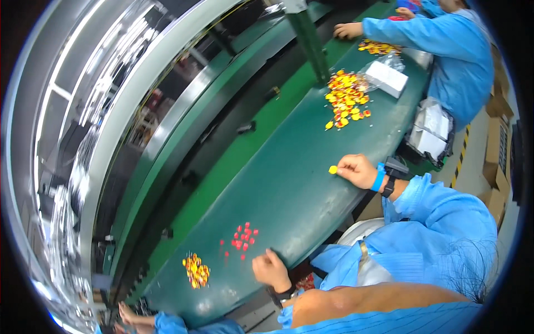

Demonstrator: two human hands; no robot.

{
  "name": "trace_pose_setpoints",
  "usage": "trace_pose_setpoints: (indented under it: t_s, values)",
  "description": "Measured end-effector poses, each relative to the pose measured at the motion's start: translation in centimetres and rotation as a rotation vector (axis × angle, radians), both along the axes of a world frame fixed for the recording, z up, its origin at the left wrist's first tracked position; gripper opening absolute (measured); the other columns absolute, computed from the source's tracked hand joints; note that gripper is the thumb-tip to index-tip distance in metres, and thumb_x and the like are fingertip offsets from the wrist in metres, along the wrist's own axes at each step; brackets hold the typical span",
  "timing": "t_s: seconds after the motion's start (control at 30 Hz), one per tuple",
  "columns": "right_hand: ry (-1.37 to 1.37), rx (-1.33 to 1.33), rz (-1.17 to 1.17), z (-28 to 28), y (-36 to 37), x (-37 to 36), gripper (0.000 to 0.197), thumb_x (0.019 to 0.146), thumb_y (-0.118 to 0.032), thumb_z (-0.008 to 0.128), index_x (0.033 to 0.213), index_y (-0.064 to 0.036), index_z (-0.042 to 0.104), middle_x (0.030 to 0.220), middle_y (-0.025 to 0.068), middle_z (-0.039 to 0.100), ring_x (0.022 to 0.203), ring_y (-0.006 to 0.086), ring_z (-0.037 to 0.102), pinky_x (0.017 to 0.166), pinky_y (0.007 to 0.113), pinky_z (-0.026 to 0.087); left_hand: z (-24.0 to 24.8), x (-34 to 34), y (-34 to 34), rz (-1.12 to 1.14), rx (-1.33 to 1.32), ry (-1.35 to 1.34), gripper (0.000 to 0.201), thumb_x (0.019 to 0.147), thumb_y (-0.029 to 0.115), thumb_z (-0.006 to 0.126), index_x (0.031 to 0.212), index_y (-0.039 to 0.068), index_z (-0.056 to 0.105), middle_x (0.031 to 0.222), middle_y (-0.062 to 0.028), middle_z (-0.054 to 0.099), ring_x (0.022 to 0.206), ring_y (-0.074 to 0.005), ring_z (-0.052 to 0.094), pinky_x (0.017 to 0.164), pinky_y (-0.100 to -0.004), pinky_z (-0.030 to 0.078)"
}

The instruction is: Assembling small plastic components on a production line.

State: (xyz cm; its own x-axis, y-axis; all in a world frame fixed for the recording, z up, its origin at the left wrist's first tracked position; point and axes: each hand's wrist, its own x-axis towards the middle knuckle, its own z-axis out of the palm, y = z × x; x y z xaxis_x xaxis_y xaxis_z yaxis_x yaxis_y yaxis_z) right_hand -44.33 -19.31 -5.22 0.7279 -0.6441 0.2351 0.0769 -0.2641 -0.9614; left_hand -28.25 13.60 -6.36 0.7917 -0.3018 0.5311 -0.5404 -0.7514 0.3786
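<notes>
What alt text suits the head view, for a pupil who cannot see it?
A person's right hand pinches a small yellow piece over a long green table; their left hand is beside scattered red pieces. Piles of yellow-and-red pieces lie on the table, with another person in blue farther along.

Smooth, glossy green tabletop (295,189), plastic-looking yellow piece (333,170), matt blue cloth sleeve (453,207).
</notes>
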Motion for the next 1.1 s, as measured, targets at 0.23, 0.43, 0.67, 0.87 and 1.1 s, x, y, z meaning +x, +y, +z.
trace_pose_setpoints:
  t_s: [0.23, 0.43, 0.67, 0.87, 1.1]
  values:
    - [0.038, -0.052, -0.035, 0.4, 0.2, -0.1, 0.01, 0.085, -0.007, 0.062, 0.078, 0.0006, 0.059, 0.065, -0.0006, 0.051, 0.058, 0.0048, 0.044, 0.051, 0.024, 0.036, 0.8, 0.0, -0.6, 0.026, -0.013, 0.015, 0.028, 0.08, 0.019, 0.066, 0.061, 0.005, 0.052, 0.063, -0.0087, 0.052, 0.059, -0.0289, 0.052, 0.054, -0.0405, 0.04]
    - [0.054, -0.049, -0.003, 0.7, 0.1, -0.1, 0.01, 0.084, -0.006, 0.061, 0.077, 0.0007, 0.058, 0.065, -0.0008, 0.051, 0.058, 0.0049, 0.043, 0.051, 0.023, 0.035, 1.2, -0.2, -0.5, 0.014, -0.033, 0.045, 0.028, 0.08, 0.02, 0.066, 0.061, 0.006, 0.052, 0.063, -0.0078, 0.052, 0.059, -0.0282, 0.052, 0.053, -0.0401, 0.039]
    - [0.034, -0.035, -0.005, 0.7, 0.1, -0.4, 0.009, 0.085, -0.007, 0.062, 0.08, 0.0006, 0.06, 0.067, -0.0002, 0.051, 0.058, 0.0056, 0.044, 0.051, 0.023, 0.036, 1.0, -0.1, -0.9, -0.003, 0.002, 0.033, 0.029, 0.08, 0.019, 0.067, 0.06, 0.005, 0.051, 0.063, -0.008, 0.052, 0.059, -0.0282, 0.052, 0.054, -0.0406, 0.04]
    - [0.024, -0.052, 0.018, 1.0, 0.1, -0.1, 0.009, 0.085, -0.006, 0.062, 0.08, 0.0007, 0.059, 0.068, 0.0005, 0.051, 0.058, 0.0057, 0.044, 0.051, 0.024, 0.035, 1.4, 0.8, 0.4, -0.021, -0.109, 0.2, 0.03, 0.083, 0.017, 0.066, 0.06, 0.005, 0.052, 0.059, -0.0051, 0.053, 0.054, -0.0165, 0.053, 0.048, -0.0325, 0.039]
    - [0.049, -0.091, -0.004, 1.5, 0.0, -0.4, 0.009, 0.084, -0.005, 0.061, 0.078, 0.0006, 0.058, 0.067, 0.0025, 0.051, 0.057, 0.007, 0.045, 0.051, 0.024, 0.035, 10.2, 11.9, 4.7, -0.107, -0.937, 0.737, 0.016, 0.088, 0.013, 0.059, 0.074, 0.007, 0.057, 0.07, -0.0022, 0.055, 0.056, -0.0094, 0.048, 0.048, -0.0233, 0.036]
